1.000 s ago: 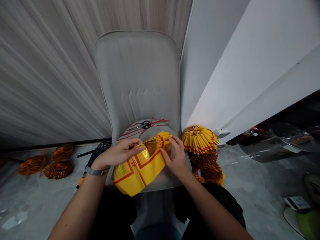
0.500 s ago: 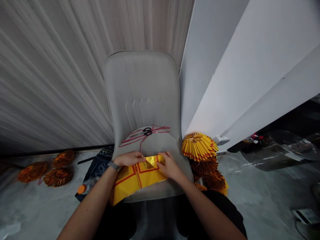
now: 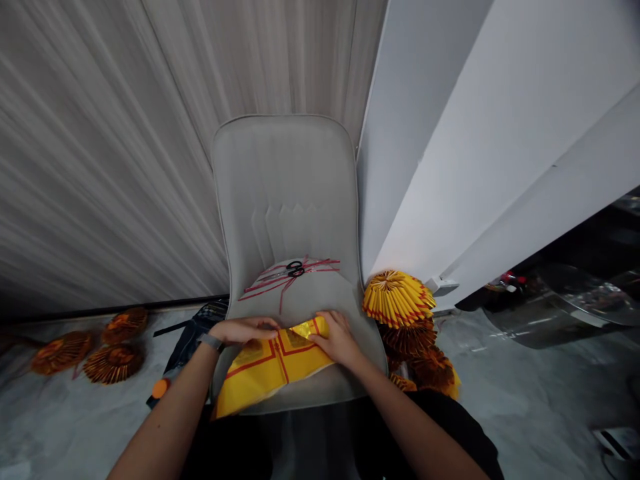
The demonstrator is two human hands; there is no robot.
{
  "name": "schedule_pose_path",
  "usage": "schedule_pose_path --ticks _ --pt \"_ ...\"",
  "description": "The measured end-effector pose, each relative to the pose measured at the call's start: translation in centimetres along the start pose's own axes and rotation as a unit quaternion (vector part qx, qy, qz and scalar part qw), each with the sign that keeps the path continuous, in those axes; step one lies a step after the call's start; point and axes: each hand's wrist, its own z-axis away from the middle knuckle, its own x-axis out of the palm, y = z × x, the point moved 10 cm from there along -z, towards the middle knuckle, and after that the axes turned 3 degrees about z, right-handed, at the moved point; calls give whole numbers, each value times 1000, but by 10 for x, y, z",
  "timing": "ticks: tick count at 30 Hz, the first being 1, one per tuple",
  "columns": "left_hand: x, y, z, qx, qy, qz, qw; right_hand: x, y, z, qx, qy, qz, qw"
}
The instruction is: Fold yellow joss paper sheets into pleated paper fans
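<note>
In the head view, the yellow paper (image 3: 265, 373) lies across the front of the chair (image 3: 287, 173). The right hand (image 3: 340, 340) has thumb and fingers closed on its right end; the left hand (image 3: 245, 329) looks nearly closed at its top edge, how firmly I can't tell. A loose pinch could let the folds skew. Left of the chair an orange cap (image 3: 161, 389) shows, its bottle mostly hidden, contents unclear.

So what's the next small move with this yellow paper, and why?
Perhaps draw the yellow paper slightly toward the backrest: its near left corner seems to overhang the chair seat, and the right hand grips its right end, so it could guide the shift.
</note>
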Motion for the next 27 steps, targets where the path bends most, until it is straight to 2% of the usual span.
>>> schedule_pose_path --ticks 3,4,6,8,10,13,16,18,21,23,25,26,27 --pt "9 1 7 -27 -54 92 994 -6 5 -5 33 29 -102 994" --pt "10 6 9 -17 -58 120 991 -9 12 -7 64 42 -158 984" --pt "7 22 15 20 -48 160 986 -8 28 -7 151 46 -280 947" --pt "3 37 22 55 -36 192 979 2 37 -2 229 -3 -381 896" --pt "-1 48 28 78 -23 213 974 16 31 6 265 -92 -445 850" --pt "-3 56 33 87 -19 210 974 32 14 22 265 -207 -502 797" --pt "3 59 35 66 -42 183 980 44 0 33 263 -264 -541 754" --pt "7 64 40 55 -55 171 982 47 -6 33 255 -266 -545 753" --pt "12 74 49 65 -63 177 980 37 -12 26 219 -195 -554 779" --pt "17 80 53 75 -69 190 977 39 -18 30 223 -184 -587 756" --pt "21 82 54 71 -79 178 978 52 -28 41 243 -240 -615 710" --pt "22 82 55 63 -80 162 982 56 -32 46 248 -268 -619 696" --pt "21 81 55 54 -78 142 985 55 -33 47 248 -279 -617 693"
